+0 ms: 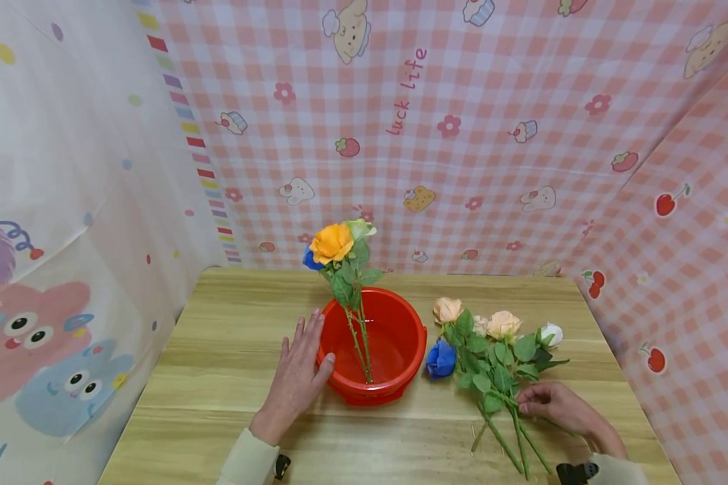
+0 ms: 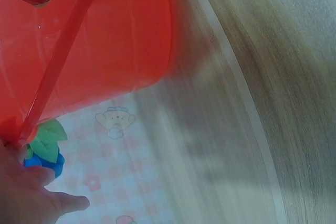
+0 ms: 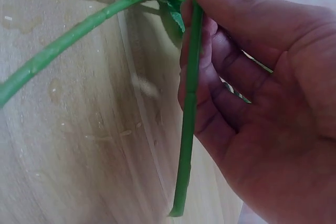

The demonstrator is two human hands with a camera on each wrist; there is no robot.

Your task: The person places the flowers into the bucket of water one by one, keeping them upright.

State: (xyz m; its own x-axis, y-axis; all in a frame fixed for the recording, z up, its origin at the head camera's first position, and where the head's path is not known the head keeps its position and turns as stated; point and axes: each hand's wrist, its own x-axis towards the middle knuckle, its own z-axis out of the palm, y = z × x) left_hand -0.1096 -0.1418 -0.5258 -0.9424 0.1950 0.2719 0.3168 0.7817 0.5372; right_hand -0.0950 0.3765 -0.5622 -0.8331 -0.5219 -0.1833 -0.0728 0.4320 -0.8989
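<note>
A red bucket (image 1: 373,397) stands mid-table, holding several artificial roses; an orange rose (image 1: 331,243), a pale green one (image 1: 360,229) and part of a blue one (image 1: 311,259) show above it. My left hand (image 1: 300,370) rests against the bucket's left side, fingers extended. More roses lie in a pile to the right: a peach rose (image 1: 503,325), a blue rose (image 1: 441,358) and a white rose (image 1: 551,334) among them. At their stems, my right hand (image 1: 561,407) pinches a green rose stem (image 3: 190,103) between thumb and fingers. Which bloom belongs to that stem I cannot tell.
The wooden table (image 1: 230,350) meets a pink checked cloth (image 1: 400,135) at the back and right. A white cartoon cloth (image 1: 97,202) hangs at the left. Small green scraps lie near the stem ends. The bucket's handle (image 2: 63,51) hangs down its side.
</note>
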